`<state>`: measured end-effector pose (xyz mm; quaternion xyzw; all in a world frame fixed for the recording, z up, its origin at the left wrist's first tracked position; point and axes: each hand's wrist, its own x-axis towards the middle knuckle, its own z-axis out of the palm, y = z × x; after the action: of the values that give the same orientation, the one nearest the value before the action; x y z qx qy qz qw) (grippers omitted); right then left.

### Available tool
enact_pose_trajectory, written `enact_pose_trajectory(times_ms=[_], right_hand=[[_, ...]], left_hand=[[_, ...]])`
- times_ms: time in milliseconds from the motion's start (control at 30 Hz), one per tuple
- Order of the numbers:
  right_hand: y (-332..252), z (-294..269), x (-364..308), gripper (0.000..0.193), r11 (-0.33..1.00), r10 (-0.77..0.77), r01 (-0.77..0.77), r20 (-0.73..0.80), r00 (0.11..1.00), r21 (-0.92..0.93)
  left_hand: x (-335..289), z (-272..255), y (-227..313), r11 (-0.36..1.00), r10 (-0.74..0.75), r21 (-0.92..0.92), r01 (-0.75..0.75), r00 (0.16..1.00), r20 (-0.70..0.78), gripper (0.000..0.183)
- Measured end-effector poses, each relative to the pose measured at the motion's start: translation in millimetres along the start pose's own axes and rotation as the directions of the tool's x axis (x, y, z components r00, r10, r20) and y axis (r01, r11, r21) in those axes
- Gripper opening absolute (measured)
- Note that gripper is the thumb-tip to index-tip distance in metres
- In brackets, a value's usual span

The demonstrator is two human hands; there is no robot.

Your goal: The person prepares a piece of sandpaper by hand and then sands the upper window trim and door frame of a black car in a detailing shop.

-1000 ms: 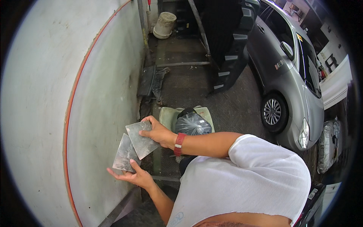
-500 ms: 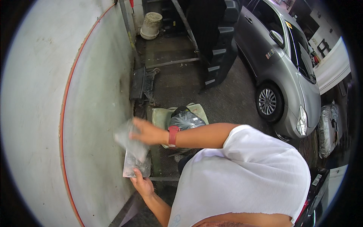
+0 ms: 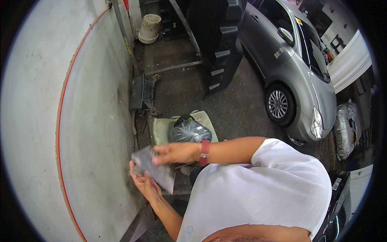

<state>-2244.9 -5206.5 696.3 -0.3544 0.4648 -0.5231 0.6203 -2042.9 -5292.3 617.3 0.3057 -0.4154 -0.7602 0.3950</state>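
A thin, greyish rectangular sheet or plastic packet [image 3: 164,178] is tilted in front of me beside the wall; motion blur hides its exact kind. Gripping its lower left side is my left hand [image 3: 146,187], with fingers curled round the edge. My right hand [image 3: 177,153], with a red watch [image 3: 204,153] at the wrist, lies over the upper right part of the sheet. Its fingertips are smeared, so I cannot see whether they pinch the sheet or only touch it.
A pale basin-like container [image 3: 161,128] holds a dark plastic-wrapped bundle [image 3: 192,131] beyond my hands. The wall [image 3: 96,121] with an orange hose [image 3: 59,121] stands left. Farther off are a dirty bucket [image 3: 149,29], a black ridged panel [image 3: 225,52] and a silver car [image 3: 298,68].
My right hand has come right, away from the wall; the blurred clear piece near its fingers no longer shows apart. My left hand has shifted slightly, and the sheet has turned, tilting down to the right.
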Motion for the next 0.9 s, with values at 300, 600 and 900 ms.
enact_pose_trajectory(times_ms=[300,600,900], right_hand=[[21,-120,-153,0.037,0.842,0.106,0.128,-0.394,0.913,0.524],[77,-261,-372,0.039,0.9,-0.41,0.274,-0.87,0.273,-0.338],[96,-296,-617,0.06,0.456,-0.075,0.868,-0.963,0.258,0.197]], left_hand=[[-22,164,-36,0.85,0.129,0.431,-0.304,0.912,0.389,0.039],[-114,379,-146,0.765,-0.104,0.585,-0.268,0.845,0.524,0.047],[-198,557,-262,0.876,-0.48,0.403,0.267,0.572,0.665,0.051]])
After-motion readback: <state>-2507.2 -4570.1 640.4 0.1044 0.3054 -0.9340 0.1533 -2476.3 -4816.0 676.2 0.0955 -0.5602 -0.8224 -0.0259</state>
